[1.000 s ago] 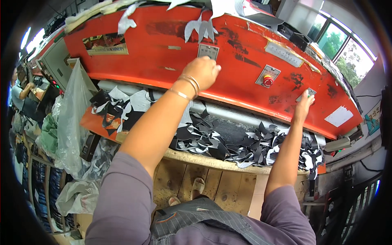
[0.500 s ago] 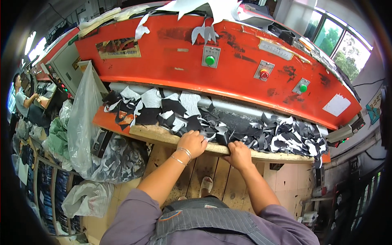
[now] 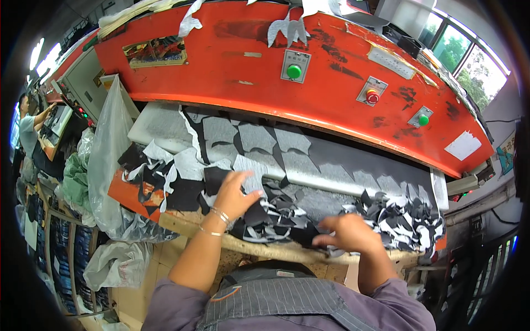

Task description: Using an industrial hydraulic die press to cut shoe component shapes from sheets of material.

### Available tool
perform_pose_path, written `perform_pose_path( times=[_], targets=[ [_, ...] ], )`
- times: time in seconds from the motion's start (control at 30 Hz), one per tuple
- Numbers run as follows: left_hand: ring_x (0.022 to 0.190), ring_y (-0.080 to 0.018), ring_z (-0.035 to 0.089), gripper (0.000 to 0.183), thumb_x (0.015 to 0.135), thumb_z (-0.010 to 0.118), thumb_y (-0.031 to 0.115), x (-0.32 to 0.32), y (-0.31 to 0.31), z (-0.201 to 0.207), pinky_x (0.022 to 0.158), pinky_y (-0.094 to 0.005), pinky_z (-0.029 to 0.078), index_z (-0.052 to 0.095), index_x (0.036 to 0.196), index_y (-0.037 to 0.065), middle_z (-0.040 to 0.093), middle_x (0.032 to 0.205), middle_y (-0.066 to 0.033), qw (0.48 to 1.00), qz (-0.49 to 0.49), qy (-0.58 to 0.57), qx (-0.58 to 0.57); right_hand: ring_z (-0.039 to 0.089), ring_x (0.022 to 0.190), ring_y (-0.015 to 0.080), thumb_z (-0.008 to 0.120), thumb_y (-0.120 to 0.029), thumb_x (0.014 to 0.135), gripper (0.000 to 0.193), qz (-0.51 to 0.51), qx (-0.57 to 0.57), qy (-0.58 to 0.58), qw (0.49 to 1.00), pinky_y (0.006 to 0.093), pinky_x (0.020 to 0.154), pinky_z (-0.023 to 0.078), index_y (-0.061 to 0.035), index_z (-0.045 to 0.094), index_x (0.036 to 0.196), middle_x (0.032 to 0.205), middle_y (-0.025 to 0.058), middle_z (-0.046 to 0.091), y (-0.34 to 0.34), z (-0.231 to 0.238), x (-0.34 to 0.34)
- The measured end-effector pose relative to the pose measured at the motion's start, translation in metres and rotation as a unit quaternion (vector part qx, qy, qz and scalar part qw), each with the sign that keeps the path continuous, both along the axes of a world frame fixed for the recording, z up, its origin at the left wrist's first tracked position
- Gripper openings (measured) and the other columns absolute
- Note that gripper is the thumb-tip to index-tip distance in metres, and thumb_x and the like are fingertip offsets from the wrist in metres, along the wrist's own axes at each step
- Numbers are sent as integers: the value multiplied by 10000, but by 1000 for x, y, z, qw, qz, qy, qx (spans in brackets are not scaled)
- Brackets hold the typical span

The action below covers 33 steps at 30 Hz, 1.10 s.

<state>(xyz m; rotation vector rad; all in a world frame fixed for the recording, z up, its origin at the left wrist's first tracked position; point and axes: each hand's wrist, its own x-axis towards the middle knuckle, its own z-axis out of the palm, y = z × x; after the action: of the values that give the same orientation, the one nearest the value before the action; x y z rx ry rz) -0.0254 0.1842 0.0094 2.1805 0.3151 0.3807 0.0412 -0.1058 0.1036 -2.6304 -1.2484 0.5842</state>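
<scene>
My left hand is over the heap of black and white scraps, its thumb and fingers apart near a grey-white cut piece. A silver bracelet and a band circle that wrist. Slightly smeared by motion, my right hand hovers at the heap's front edge, thumb and fingers apart, with nothing seen in it. Behind the scraps lies a pale cutting board bearing a dark sheet and several grey cut shapes. A worn wooden rail runs along the front.
The red press beam spans the back, with a green button, a red stop knob and a second green button. Clear plastic bags hang on the left. A person works at another machine far left.
The pale board with its dark sheet has come forward from under the red beam. Both hands have left the wooden rail: the left is farther in over the scraps, the right has shifted right.
</scene>
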Motion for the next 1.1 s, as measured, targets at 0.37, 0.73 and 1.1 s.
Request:
perform_pose_path(
  times=[0.37, 0.73, 1.1],
  targets=[
    [838, -246, 564, 257, 688, 769, 147, 54, 56, 21, 809, -364, 438, 586, 840, 51, 584, 814, -80, 985, 15, 132, -108, 337, 1315, 359, 757, -478, 684, 807, -28, 123, -158, 979, 466, 1035, 339, -185, 443, 1367, 1424, 195, 364, 188, -75, 268],
    [1080, -282, 535, 594, 771, 713, 130, 78, 76, 7, 887, -366, 455, 452, 1299, 48, 508, 1199, -160, 999, -3, 16, -44, 450, 1179, 362, 789, -408, 647, 589, -6, 86, -126, 988, 418, 943, 454, -93, 626, 1117, 1240, 208, 471, 228, -72, 276],
    [893, -104, 579, 789, 736, 713, -41, 76, 22, -6, 795, -247, 489, 310, 1407, 56, 599, 1022, -50, 983, -80, 40, -161, 470, 1114, 363, 707, -441, 792, 558, 38, 251, 335, 908, 385, 977, 380, -42, 613, 1171, 1237, 231, 408, 122, -65, 116]
  ],
)
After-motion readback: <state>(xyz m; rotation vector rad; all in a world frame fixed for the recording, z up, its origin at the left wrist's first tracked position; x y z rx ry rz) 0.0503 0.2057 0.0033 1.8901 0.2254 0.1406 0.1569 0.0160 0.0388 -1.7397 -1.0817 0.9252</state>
